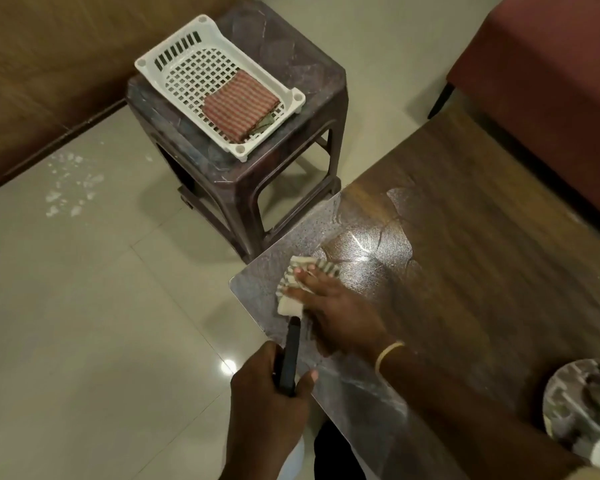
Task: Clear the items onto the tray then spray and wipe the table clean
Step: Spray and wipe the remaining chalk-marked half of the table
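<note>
My right hand (329, 306) presses a pale striped cloth (293, 289) flat on the wet corner of the dark wooden table (482, 220). My left hand (271, 403) grips a spray bottle by its black nozzle (290, 355), just off the table's near-left edge; the nozzle tip sits beside the cloth. The bottle's pale body (293, 459) shows below my hand. A white slotted tray (174, 64) rests on a brown plastic stool (291, 161) to the left of the table. It holds a folded red striped cloth (239, 105) with something green under it.
A round patterned plate (561, 403) with dark items sits at the table's near-right edge. A maroon seat (551, 64) stands beyond the table. A wooden wall runs along the left. White specks lie scattered on the tiled floor (70, 188).
</note>
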Demonstrator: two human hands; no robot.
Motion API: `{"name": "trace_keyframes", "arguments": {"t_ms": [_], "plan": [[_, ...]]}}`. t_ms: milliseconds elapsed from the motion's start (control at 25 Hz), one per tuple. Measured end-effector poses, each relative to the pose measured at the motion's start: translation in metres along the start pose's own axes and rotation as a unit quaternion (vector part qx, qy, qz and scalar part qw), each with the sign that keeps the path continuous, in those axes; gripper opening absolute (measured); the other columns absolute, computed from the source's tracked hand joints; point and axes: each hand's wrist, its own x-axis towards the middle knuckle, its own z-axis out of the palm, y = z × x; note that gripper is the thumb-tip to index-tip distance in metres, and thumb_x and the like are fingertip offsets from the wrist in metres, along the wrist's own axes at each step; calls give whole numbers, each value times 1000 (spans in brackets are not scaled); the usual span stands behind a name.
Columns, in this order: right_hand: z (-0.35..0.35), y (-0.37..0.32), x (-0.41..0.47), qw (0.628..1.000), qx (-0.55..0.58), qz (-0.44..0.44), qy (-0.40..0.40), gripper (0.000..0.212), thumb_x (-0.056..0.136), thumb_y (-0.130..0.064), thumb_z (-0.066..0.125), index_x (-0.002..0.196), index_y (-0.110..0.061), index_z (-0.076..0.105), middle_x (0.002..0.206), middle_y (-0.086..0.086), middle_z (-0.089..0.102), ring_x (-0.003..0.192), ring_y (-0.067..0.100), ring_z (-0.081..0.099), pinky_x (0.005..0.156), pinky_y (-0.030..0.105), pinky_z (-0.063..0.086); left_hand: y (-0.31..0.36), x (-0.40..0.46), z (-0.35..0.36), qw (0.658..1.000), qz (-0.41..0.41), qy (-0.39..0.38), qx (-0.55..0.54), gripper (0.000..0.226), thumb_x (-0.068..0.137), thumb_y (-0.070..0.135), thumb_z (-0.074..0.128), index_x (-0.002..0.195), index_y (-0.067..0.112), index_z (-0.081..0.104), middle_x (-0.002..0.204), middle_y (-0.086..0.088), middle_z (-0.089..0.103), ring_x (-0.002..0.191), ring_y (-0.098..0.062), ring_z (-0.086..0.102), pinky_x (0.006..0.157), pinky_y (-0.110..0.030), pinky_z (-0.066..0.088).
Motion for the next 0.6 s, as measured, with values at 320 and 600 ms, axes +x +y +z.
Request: {"name": "trace_keyframes", "arguments": {"t_ms": [320,600], "plan": [[-11,15,67,979,13,193,65,48,101,-23,48,147,-33,41,161,5,26,147,30,24,113,41,24,-6,-4,-8,998,4,-26,-60,36,68,27,85,83,39,55,86,10,68,70,-6,65,63,-6,48],[-35,42,67,995,-8,101,26,50,98,-18,52,145,-33,45,159,2,32,146,26,29,113,45,34,-18,6,-11,999,-10,32,-43,35,63,28,89,65,20,55,57,-2,61,55,-18,59,54,-15,43]]}}
